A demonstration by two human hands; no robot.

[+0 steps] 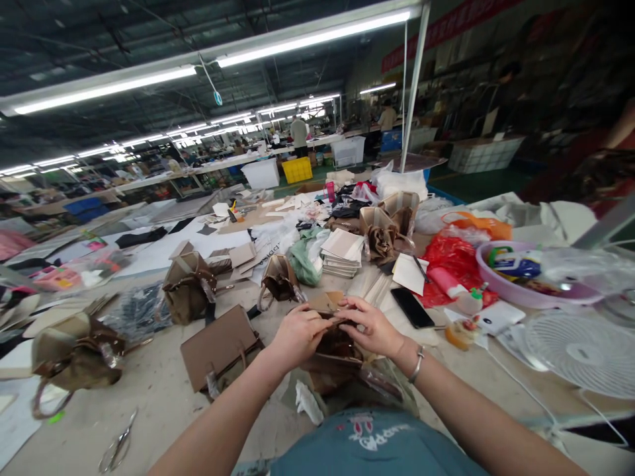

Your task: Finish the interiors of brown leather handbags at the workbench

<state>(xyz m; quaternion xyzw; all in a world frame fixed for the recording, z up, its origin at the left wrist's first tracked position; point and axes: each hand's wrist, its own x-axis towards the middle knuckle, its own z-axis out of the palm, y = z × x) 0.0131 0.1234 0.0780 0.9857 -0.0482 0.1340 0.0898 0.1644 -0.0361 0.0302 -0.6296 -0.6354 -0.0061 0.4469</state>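
Bag [330, 378], rim pinched narrowly by left hand [299, 332] and right hand [373, 328]; phone [411, 308] and scissors [120, 441] well apart on surface [161, 423].

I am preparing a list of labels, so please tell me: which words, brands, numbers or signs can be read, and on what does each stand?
None can be read with certainty.
Long red banner: pale characters, too blurred.
Teal fabric shirt: white lettering, too blurred to quote safely.
Crumpled whitish plastic wrapping: dark letters, too small.
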